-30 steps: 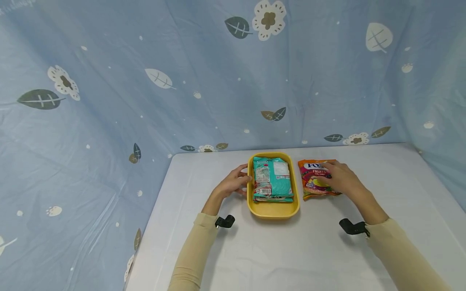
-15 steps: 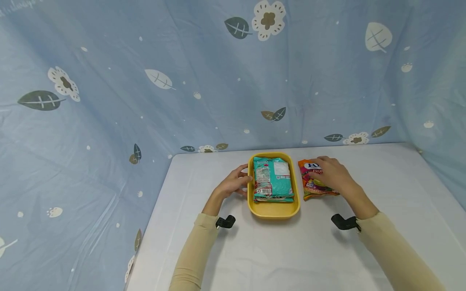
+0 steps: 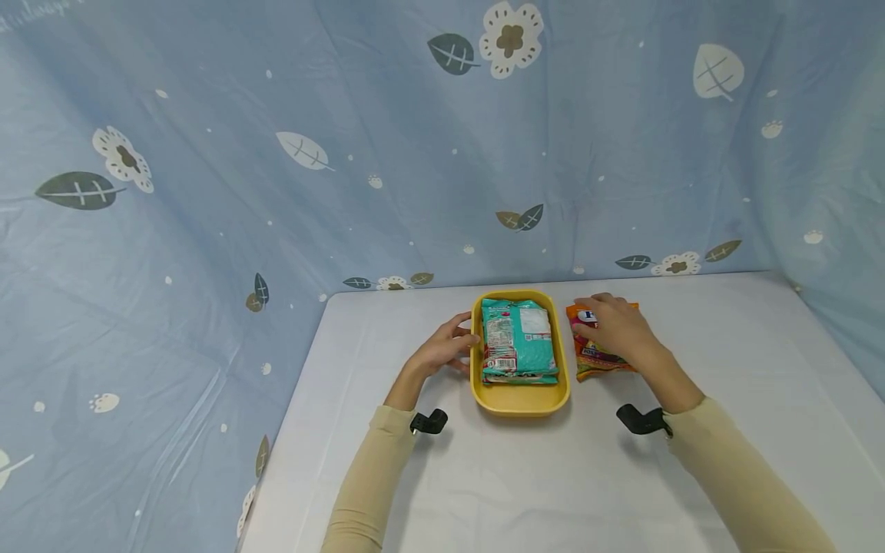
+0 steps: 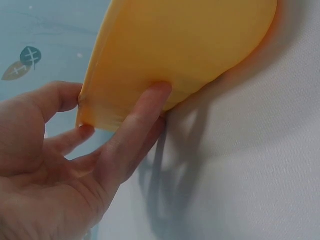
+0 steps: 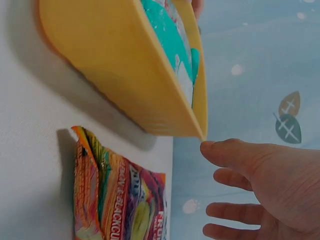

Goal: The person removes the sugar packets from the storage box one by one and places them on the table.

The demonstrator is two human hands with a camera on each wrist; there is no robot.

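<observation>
A yellow plastic tub [image 3: 520, 399] holds teal snack packets [image 3: 532, 353], stacked with a printed back facing up. My left hand [image 3: 441, 347] holds the tub's left side: the thumb is at the rim and the other fingers lie on the outer wall [image 4: 185, 40]. Right of the tub lies an orange and purple bag of fruit candy [image 3: 596, 364]. Over this bag is my right hand [image 3: 618, 326], its fingers loosely extended and hiding much of the print. In the right wrist view the hand is above the candy bag [image 5: 135, 200], thumb overlapping the tub's far corner.
A white cloth covers the table [image 3: 512, 484]. Behind it and along the left hangs a blue curtain [image 3: 415, 153] with flowers and leaves. Each wrist wears a black camera mount, such as the left mount [image 3: 430, 422].
My right hand has moved left across the candy bag toward the tub, covering more of the bag's upper left. The bag, tub and left hand stay in place.
</observation>
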